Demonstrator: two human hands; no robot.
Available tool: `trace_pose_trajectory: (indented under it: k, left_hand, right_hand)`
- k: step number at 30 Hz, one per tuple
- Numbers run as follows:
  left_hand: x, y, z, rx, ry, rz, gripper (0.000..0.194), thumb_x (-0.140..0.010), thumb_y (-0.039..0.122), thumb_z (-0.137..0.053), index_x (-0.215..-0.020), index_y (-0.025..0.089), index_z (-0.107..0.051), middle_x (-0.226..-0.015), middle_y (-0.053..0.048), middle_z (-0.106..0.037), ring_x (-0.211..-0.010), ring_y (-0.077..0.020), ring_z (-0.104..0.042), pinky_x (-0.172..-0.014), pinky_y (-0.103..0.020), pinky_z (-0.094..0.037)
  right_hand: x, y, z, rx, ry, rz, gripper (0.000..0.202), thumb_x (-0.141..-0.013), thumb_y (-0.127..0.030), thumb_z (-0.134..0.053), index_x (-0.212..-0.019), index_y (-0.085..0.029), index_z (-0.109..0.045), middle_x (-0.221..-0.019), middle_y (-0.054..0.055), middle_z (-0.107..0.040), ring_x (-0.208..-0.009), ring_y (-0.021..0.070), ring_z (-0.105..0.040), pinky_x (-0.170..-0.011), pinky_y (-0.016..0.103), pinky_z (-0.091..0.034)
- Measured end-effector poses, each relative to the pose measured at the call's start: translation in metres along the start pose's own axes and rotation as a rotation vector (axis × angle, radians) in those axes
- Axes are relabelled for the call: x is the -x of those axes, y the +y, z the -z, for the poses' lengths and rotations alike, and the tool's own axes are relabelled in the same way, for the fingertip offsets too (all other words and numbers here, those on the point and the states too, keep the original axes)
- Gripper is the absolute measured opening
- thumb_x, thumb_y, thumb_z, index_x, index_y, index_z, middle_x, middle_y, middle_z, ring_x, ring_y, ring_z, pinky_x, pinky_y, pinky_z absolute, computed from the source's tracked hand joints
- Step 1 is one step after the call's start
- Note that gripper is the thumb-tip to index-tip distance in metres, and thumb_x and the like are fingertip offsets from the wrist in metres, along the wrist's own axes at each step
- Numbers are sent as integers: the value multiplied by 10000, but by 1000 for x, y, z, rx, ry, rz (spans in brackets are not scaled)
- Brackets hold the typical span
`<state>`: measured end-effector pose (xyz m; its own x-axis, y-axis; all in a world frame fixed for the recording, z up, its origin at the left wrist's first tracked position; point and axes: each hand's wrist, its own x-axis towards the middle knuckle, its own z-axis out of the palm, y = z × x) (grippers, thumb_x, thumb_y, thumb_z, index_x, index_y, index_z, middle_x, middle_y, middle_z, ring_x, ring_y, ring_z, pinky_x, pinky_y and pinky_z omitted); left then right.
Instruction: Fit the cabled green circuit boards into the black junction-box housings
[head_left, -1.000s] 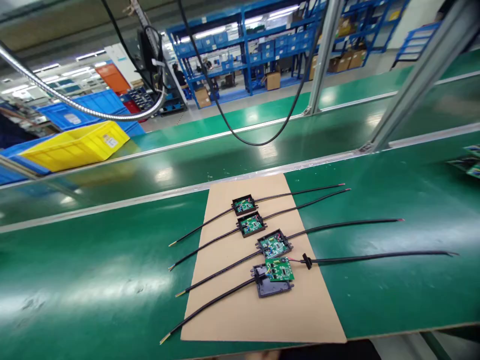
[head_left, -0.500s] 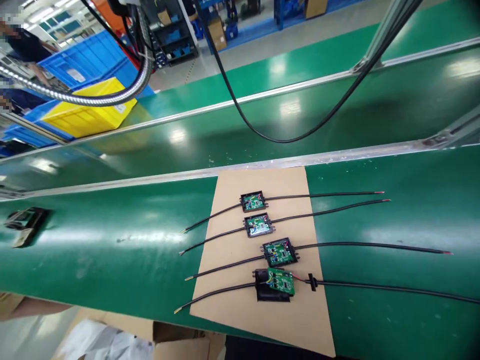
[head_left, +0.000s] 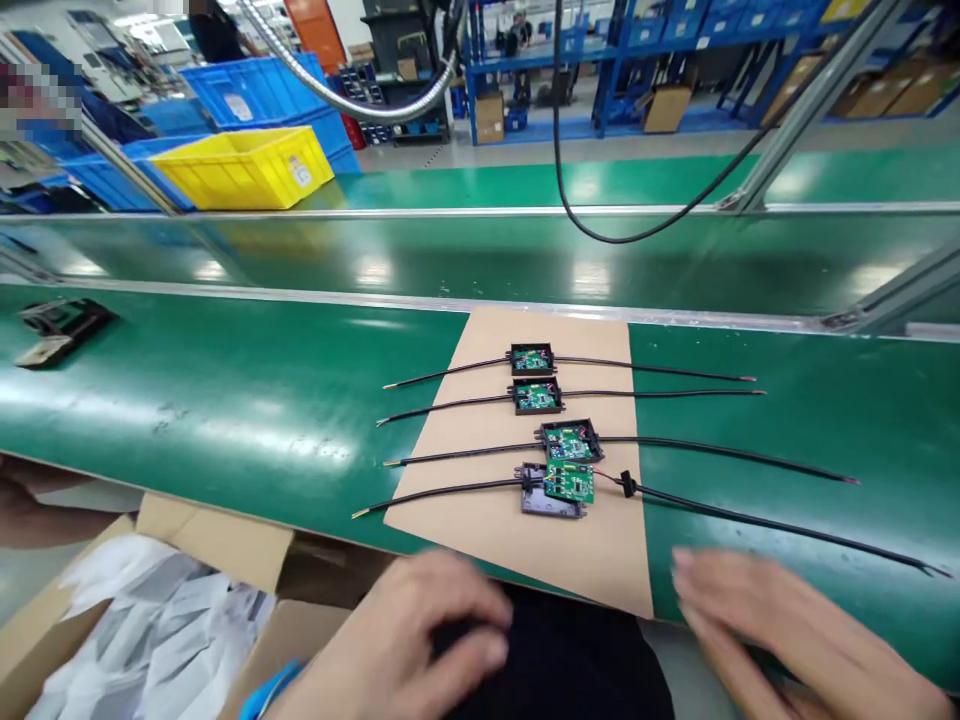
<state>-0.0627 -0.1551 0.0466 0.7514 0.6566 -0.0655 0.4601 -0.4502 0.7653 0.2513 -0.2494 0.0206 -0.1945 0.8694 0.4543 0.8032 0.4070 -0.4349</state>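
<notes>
Cardboard (head_left: 592, 560) lies on the green bench (head_left: 225, 400), carrying four shallow black boxes in a row running away from the person. The farthest box (head_left: 532, 359), the second box (head_left: 536, 396) and the third box (head_left: 571, 441) each have a green circuit board seated inside, with a black cable leaving either side. On the nearest box (head_left: 531, 500), the loose board (head_left: 571, 482) sits askew, partly over the tray — its thin red wires lead to a black plug (head_left: 628, 484) outside, near the cardboard's right edge.

Both hands are released, fingers unclenched: the left hand (head_left: 427, 630) is loosely curled by the bench's near edge, thumb apart, while the right hand (head_left: 787, 620) stretches out just right of the cardboard, below the nearest cable (head_left: 780, 525). An open carton (head_left: 217, 540) of white packing (head_left: 161, 630) stands beside the left hand — under the bench edge.
</notes>
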Motion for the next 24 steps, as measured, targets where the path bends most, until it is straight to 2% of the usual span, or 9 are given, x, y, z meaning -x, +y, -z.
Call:
trace_pose_trajectory:
  k: [1, 3, 5, 7, 13, 16, 18, 21, 24]
  left_hand:
    - [-17, 0, 3, -62, 131, -8, 226, -895, 295, -551, -1110, 246, -604, -1053, -8, -670, -971, -159, -618, -885, -288, -490]
    - [-52, -9, 2, -155, 219, -19, 323, -892, 264, -554, -1207, 198, -530, -1178, -61, -607, -1103, -195, -553, -973, -358, -453]
    - [-77, -24, -3, -204, 181, 18, 270, -897, 243, -549, -1159, 182, -537, -1140, -61, -609, -1076, -205, -552, -947, -380, -465]
    - [-89, -36, -7, -210, 124, 60, 171, -911, 223, -533, -1076, 188, -561, -1059, -30, -634, -999, -189, -579, -893, -359, -485]
    - [-86, -42, -6, -140, 97, 82, 134, -937, 175, -461, -1029, 185, -558, -975, -14, -619, -897, -154, -588, -809, -291, -487]
    - [-85, -42, -5, -91, 127, 50, 154, -938, 153, -416, -1022, 175, -544, -944, -28, -593, -858, -149, -566, -775, -279, -480]
    - [-84, -43, -4, -62, 142, 23, 160, -931, 137, -412, -1021, 174, -539, -930, -35, -582, -842, -147, -554, -757, -273, -474]
    - [-83, -45, -1, -35, 145, 12, 162, -919, 115, -426, -1022, 177, -535, -935, -39, -573, -853, -143, -544, -757, -267, -461]
    - [-82, -44, 4, -11, 140, 6, 149, -915, 113, -433, -1011, 177, -527, -941, -38, -567, -853, -136, -535, -755, -263, -453]
  right_hand:
    - [-27, 6, -3, 34, -4, 64, 307, -813, -128, -615, -1098, -242, -612, -1086, 71, -656, -1036, 233, -620, -954, 372, -483]
    - [-68, 19, -18, 56, -68, 101, 299, -853, -178, -593, -1150, -197, -566, -1167, 118, -589, -1119, 246, -560, -966, 404, -474]
    - [-88, 31, -37, 64, -171, 56, 336, -873, -257, -589, -1191, -169, -527, -1197, 143, -537, -1132, 252, -531, -949, 407, -487]
    - [-92, 38, -52, 55, -253, 16, 369, -880, -303, -587, -1212, -168, -501, -1195, 141, -516, -1109, 243, -531, -922, 386, -504]
    - [-91, 45, -52, 97, -359, 106, 345, -903, -332, -541, -1210, -179, -509, -1122, 122, -543, -975, 233, -594, -804, 361, -555]
    - [-100, 41, -46, 87, -320, 207, 272, -903, -220, -461, -1155, -159, -541, -996, 108, -576, -889, 226, -610, -729, 352, -564]
    - [-106, 36, -43, 18, -330, 201, 274, -889, -179, -453, -1149, -171, -537, -983, 94, -575, -880, 199, -611, -732, 323, -566]
    - [-111, 28, -41, -37, -416, 109, 372, -881, -312, -538, -1228, -185, -496, -1100, 109, -555, -941, 199, -606, -744, 324, -575]
    - [-111, 26, -41, -3, -402, 94, 399, -886, -364, -550, -1239, -188, -491, -1120, 111, -561, -950, 208, -606, -709, 334, -579]
